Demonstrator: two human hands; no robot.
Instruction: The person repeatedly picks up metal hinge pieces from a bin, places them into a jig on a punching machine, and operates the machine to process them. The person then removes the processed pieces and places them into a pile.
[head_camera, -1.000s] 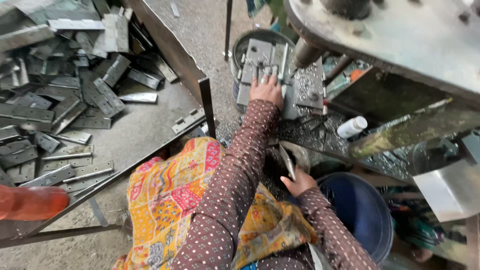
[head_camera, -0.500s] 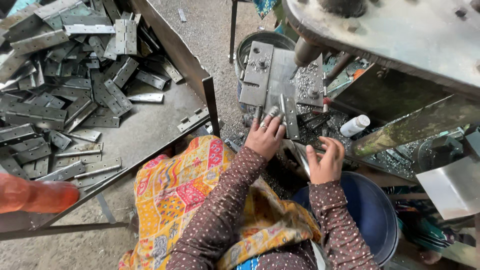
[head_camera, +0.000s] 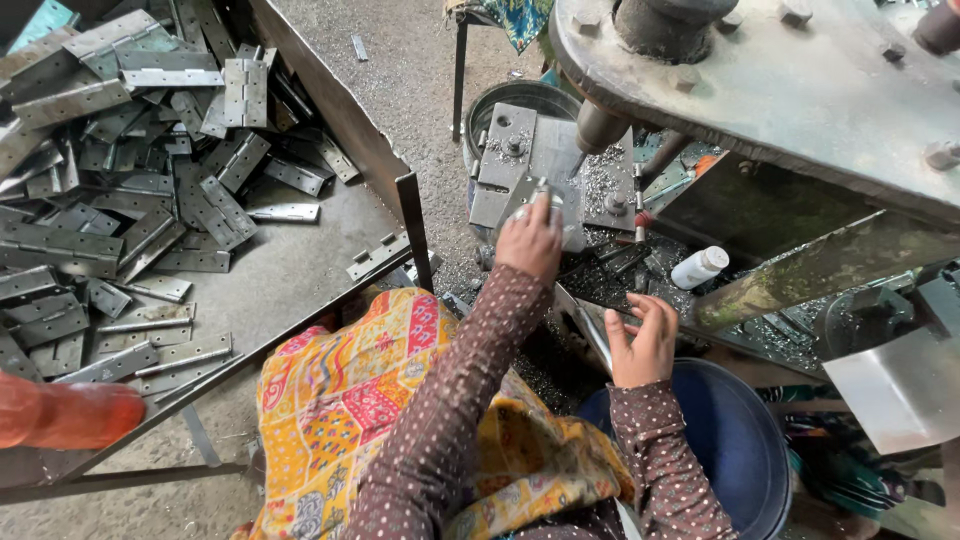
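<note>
Hinge (head_camera: 535, 195) on the press bed (head_camera: 520, 160), under the ram (head_camera: 598, 128), pinched at its near end by the left hand (head_camera: 528, 240). Seating step, by the look of it. Right hand (head_camera: 640, 340) spread, holding nothing, hovering near the blue bucket (head_camera: 745, 440). Next: squaring the hinge under the ram, fingers well clear. Pile of hinges (head_camera: 130, 180) on the worktop (head_camera: 290, 280), far left.

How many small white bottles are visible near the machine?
1. The white bottle lies tilted on the dark machine bed, to the right of the left hand and above the right hand. Others may be hidden behind the machine.
</note>
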